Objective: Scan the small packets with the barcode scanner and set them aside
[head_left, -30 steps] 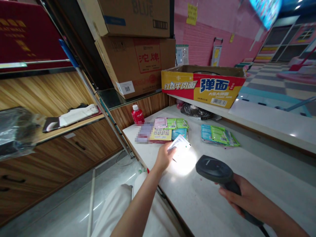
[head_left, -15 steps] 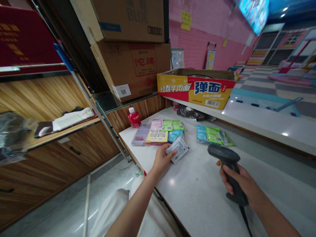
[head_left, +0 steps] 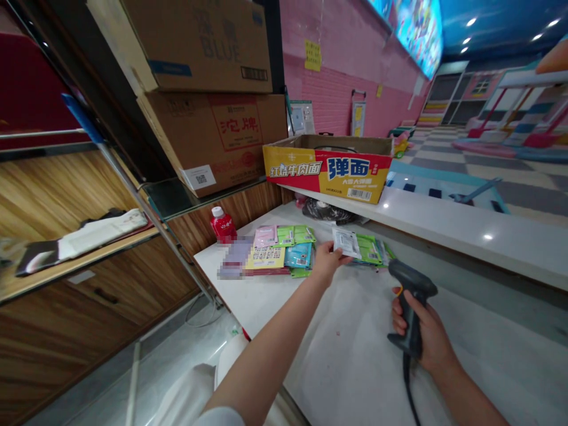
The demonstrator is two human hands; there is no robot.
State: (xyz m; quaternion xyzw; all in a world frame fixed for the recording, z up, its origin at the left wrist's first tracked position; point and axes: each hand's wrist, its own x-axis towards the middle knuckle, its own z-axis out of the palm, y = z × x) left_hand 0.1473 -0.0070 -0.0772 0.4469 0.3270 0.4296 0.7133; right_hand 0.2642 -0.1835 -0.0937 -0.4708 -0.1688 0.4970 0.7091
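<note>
**Packet held over right stack, scanner gripped upright**

Far left: wooden cabinet (head_left: pixel 89 278) with a shelf of folded white items, blurred; stacked cardboard boxes (head_left: pixel 208 89) above it; red bottle (head_left: pixel 222 225) stands at the counter's back corner; just right of it a blurred-out patch, contents unreadable; next, the left pile of packets (head_left: pixel 284 251), pink, green, yellow and blue, lying flat on the white counter (head_left: pixel 355 355); left hand (head_left: pixel 327 261) closed on a small white packet (head_left: pixel 347 242), pinched at its lower edge, held over the near end of the right pile of packets (head_left: pixel 370 249), whether touching it can't tell; right hand (head_left: pixel 426 334) wrapped around the handle of a dark barcode scanner (head_left: pixel 410 307), head up and pointing toward the packets, cable dropping out of frame at the bottom; behind, a yellow-red noodle carton (head_left: pixel 328 168) sits on the raised ledge, a dark bag tucked under it.

Progress, as a judgement: two piles on the counter suggest sorting partway through; left pile looks the fuller, so a fair share seems left to handle; which pile is the finished one can't be told.

Hidden or unclear: packet print too small to read; no scan beam visible; trigger finger hidden by the grip; carton contents out of sight apart from a dark cord; right forearm cut off at frame edge.
</note>
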